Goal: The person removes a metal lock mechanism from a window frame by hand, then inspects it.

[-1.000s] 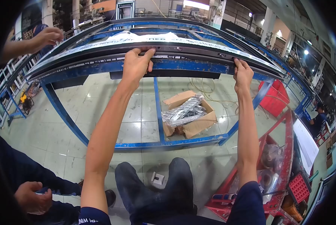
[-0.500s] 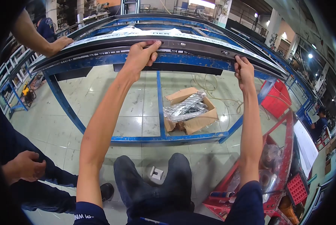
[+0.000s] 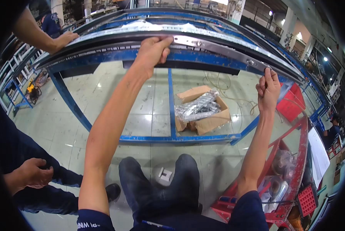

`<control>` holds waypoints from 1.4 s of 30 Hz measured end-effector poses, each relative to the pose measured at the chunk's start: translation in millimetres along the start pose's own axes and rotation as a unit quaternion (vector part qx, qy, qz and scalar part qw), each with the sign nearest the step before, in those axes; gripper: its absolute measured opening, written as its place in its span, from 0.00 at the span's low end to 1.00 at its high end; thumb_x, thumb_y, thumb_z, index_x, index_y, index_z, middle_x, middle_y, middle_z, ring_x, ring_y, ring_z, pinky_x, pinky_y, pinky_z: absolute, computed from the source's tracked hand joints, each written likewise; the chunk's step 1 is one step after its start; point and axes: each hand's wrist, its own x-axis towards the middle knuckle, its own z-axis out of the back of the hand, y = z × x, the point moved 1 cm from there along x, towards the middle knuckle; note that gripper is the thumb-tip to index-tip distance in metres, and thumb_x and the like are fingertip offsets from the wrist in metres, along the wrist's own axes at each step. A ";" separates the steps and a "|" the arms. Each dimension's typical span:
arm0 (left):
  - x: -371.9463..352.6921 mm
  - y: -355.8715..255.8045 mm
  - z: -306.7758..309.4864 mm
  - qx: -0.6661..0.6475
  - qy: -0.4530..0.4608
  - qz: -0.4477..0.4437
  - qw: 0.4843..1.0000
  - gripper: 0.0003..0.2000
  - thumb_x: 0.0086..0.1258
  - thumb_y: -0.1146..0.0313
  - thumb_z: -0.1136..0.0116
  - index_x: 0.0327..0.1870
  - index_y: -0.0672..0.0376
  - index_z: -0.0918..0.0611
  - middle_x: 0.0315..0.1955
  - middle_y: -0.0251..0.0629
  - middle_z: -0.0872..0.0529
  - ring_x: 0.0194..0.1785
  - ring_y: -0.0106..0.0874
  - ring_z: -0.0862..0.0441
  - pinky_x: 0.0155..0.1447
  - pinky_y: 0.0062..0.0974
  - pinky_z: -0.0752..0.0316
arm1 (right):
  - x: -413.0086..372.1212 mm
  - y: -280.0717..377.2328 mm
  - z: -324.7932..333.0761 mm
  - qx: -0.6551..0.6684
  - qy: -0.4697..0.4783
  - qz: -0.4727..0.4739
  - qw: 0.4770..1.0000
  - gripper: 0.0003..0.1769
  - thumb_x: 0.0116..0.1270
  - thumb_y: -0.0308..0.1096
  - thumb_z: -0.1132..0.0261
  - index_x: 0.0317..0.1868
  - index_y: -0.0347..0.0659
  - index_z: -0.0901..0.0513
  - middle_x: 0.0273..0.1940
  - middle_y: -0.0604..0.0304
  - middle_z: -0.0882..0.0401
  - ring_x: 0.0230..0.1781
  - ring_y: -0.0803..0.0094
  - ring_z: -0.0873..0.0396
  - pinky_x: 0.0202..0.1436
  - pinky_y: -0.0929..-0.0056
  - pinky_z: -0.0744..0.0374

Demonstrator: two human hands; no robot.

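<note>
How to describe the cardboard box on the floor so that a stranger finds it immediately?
Find the big blue steel frame carrying the long metal strip that the left hand and right hand grip. On the floor beneath it, right of its middle bar, lies the cardboard box. It alone is brown, open and full of silvery wrapped pieces, unlike the red crate further right.

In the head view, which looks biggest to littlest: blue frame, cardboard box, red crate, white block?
1. blue frame
2. cardboard box and red crate look alike; the crate is farther and partly hidden, so unranked
3. white block
</note>
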 end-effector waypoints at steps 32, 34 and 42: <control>-227.3 278.7 72.9 -0.253 -0.309 0.341 0.851 0.40 0.57 0.15 0.59 0.36 0.50 0.28 0.25 0.31 0.31 0.27 0.32 0.31 0.32 0.36 0.31 | -312.1 -221.2 2.6 -0.370 0.276 -0.314 0.830 0.11 0.67 0.30 0.38 0.47 0.34 0.20 0.38 0.49 0.16 0.41 0.59 0.16 0.47 0.63 0.20; -222.5 296.2 71.6 -0.226 -0.262 0.350 0.871 0.36 0.63 0.20 0.57 0.37 0.50 0.27 0.24 0.29 0.31 0.25 0.28 0.31 0.34 0.31 0.29 | -277.9 -244.7 -1.3 -0.366 0.338 -0.192 0.846 0.13 0.63 0.20 0.46 0.45 0.35 0.18 0.38 0.55 0.16 0.39 0.62 0.17 0.44 0.63 0.20; -225.4 308.9 50.6 -0.057 -0.076 0.407 0.909 0.36 0.68 0.22 0.63 0.35 0.53 0.28 0.27 0.29 0.28 0.29 0.23 0.27 0.35 0.24 0.29 | -207.7 -233.1 -106.7 -0.266 0.209 -0.166 0.926 0.12 0.65 0.17 0.33 0.44 0.28 0.28 0.45 0.51 0.18 0.39 0.67 0.13 0.41 0.70 0.15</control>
